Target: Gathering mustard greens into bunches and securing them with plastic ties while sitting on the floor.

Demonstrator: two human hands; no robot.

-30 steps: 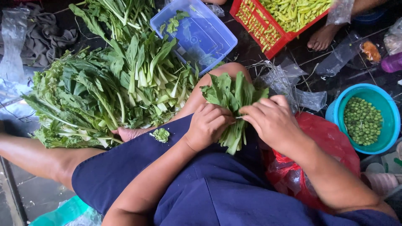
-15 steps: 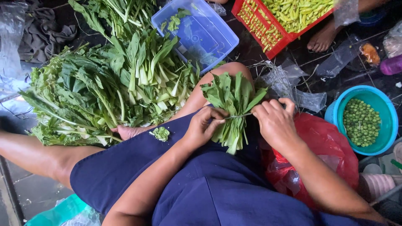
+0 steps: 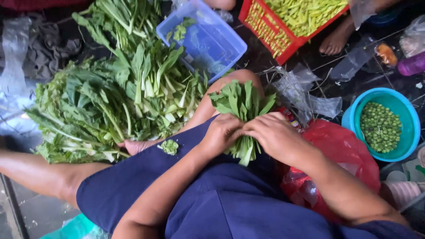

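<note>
Fingers of both hands are closed around a small bunch of leafy greens point(image 3: 242, 110), gripping it at the stalks. Left hand point(image 3: 220, 134) wraps the stems from the left; right hand point(image 3: 273, 136) covers them from the right, and the fingertips of the two hands meet over the bundle. Cut stem ends point(image 3: 244, 155) protrude below the hands, toward the near side; leaves fan out toward the far side, over a bent knee point(image 3: 239, 79). The bunch rests over the lap, on dark blue cloth point(image 3: 212, 194).

A torn green scrap point(image 3: 168, 146) lies on the cloth, left of the left hand. A large pile of loose greens point(image 3: 110, 102) lies on the floor at far left. A blue plastic tub point(image 3: 208, 40) sits beyond the knee, a red crate of yellow-green pods point(image 3: 283, 26) further right. A turquoise bowl of green peas point(image 3: 383, 124) stands at the right, just beside a red plastic bag point(image 3: 341, 150). Another person's bare foot point(image 3: 334, 40) shows near the crate.
</note>
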